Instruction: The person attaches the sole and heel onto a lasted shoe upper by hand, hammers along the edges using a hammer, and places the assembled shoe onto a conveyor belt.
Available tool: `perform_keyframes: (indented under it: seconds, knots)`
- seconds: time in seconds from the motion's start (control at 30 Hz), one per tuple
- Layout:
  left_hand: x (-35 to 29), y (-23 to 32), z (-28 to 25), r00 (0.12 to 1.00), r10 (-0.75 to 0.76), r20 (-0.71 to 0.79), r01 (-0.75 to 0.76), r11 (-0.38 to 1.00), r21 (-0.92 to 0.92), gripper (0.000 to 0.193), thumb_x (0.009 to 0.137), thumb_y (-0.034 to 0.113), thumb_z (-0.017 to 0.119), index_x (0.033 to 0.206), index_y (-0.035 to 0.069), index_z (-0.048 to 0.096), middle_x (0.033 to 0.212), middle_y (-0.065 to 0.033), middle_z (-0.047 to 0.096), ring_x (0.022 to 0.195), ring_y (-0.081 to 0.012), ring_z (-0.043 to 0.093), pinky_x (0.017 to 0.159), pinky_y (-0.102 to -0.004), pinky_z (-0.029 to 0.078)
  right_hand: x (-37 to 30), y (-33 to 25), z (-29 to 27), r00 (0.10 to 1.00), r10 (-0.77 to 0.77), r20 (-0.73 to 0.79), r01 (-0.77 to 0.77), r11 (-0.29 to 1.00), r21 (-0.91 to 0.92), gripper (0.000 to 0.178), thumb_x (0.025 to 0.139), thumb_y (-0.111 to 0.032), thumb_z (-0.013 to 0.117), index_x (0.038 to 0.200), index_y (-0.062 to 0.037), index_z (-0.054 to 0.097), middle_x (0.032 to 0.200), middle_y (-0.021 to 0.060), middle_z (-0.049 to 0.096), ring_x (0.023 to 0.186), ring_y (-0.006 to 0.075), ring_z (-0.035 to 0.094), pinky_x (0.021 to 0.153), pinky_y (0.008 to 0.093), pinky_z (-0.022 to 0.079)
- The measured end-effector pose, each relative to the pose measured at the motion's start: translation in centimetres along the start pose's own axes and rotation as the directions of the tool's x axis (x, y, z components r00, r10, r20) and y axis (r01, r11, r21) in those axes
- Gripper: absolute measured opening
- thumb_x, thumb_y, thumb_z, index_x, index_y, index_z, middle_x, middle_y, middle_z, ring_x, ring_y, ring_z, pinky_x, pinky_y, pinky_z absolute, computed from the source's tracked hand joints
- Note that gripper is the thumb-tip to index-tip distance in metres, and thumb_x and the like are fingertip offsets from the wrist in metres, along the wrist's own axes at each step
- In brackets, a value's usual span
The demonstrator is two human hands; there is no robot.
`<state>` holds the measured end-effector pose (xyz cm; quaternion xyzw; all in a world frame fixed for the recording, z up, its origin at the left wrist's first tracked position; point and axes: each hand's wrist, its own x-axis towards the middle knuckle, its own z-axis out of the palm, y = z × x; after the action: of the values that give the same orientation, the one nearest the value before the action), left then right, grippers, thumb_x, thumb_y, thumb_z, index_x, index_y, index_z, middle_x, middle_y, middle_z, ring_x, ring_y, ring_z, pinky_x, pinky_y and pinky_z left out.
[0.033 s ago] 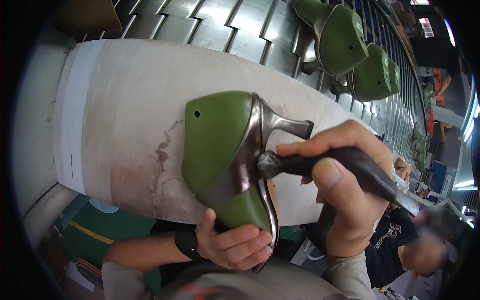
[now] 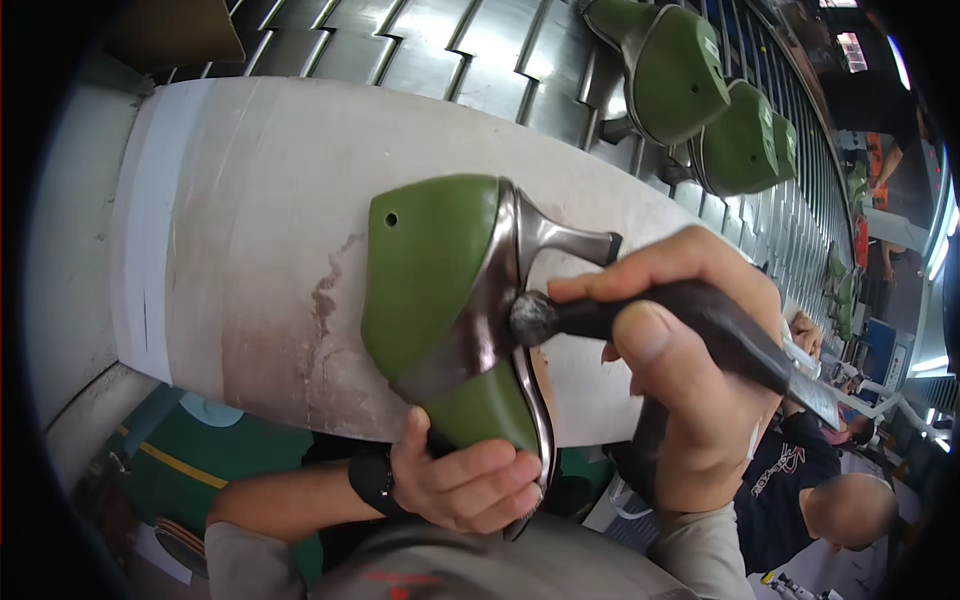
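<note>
A metallic brown high-heeled shoe [image 2: 478, 330] on a green shoe last [image 2: 435, 265] lies on its side over the pale worktable. Its heel points right. Around the green toe end, my left hand [image 2: 465, 480] is closed, thumb on top and fingers across the front. My right hand [image 2: 700, 370] grips a dark shoemaker's hammer [image 2: 680, 325] about its head. The hammer's round grey face touches the shoe's side near the sole edge, below the heel. Its flat metal end sticks out past my palm; its handle is partly hidden behind my hand.
Beyond the worktable [image 2: 270, 180] runs a metal slat conveyor [image 2: 430, 50], carrying more green lasts with shoes [image 2: 680, 80] at the far right. A brown board [image 2: 180, 35] stands at the far left. One co-worker [image 2: 800, 490] is at the right.
The shoe, my left hand and the hammer have shifted slightly up and left in the picture. Both grips stay the same, and the hammer face still meets the shoe's side.
</note>
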<state>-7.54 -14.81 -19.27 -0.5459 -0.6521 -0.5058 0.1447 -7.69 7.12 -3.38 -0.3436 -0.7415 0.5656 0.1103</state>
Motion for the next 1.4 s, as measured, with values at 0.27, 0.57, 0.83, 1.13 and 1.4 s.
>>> perform_keyframes:
  seconds: [0.27,0.57,0.83,1.13,1.4]
  knots:
    - [0.4,-0.3,0.1,0.999,0.032,-0.010,-0.032,0.998,0.046,0.031,0.105,0.025,0.068,0.134,0.020,0.060,0.139,0.0002,0.068,0.136,-0.0220,0.064,0.125,-0.0760,0.028,-0.5,0.4,-2.6,0.973,0.070,0.220,-0.065,0.997,-0.030,0.035,0.090,-0.033,0.076,0.095,0.0011,0.073,0.087,0.0101,0.078,0.066,0.0089,0.064,0.056,0.0235,0.048]
    - [1.1,-1.0,-0.5,0.991,0.126,0.045,-0.130,0.987,0.095,0.077,0.094,0.039,0.084,0.149,0.003,0.045,0.147,-0.0207,0.056,0.141,-0.0428,0.056,0.122,-0.0783,0.029,-2.6,0.6,-1.6,0.985,-0.014,0.171,0.009,1.000,0.027,0.026,0.097,-0.027,0.077,0.094,-0.0024,0.072,0.072,0.0022,0.068,0.054,0.0083,0.059,0.049,0.0250,0.047]
    - [1.9,0.3,-4.3,0.974,-0.223,-0.045,0.210,0.957,-0.200,0.097,0.093,0.025,0.085,0.167,-0.004,0.029,0.163,-0.0315,0.045,0.150,-0.0477,0.049,0.125,-0.0547,0.039,-7.0,7.5,-6.0,0.789,-0.589,0.174,0.371,0.230,-0.900,0.042,0.082,-0.001,0.075,0.123,0.0011,0.067,0.123,0.0228,0.072,0.105,0.0403,0.071,0.090,0.0496,0.057]
    - [1.8,-1.2,-14.2,0.671,-0.648,0.360,0.483,0.015,-0.875,0.044,0.108,0.020,0.070,0.139,-0.010,0.063,0.133,-0.0198,0.073,0.127,-0.0311,0.070,0.113,-0.0457,0.052,-16.0,10.2,-0.7,0.990,-0.029,0.138,-0.063,0.787,0.614,0.049,0.115,-0.032,0.050,0.149,0.0031,0.053,0.137,0.0301,0.068,0.114,0.0391,0.076,0.096,0.0456,0.064]
    - [7.4,-1.5,-20.0,0.749,-0.148,0.645,0.662,0.128,-0.739,0.078,0.090,0.027,0.091,0.146,-0.014,0.056,0.139,-0.0370,0.067,0.134,-0.0417,0.065,0.116,-0.0487,0.050,-19.5,12.5,1.7,0.755,-0.353,0.552,-0.521,0.187,0.832,0.084,0.103,-0.052,0.059,0.164,0.0005,0.035,0.147,0.0337,0.059,0.114,0.0484,0.074,0.091,0.0524,0.067]
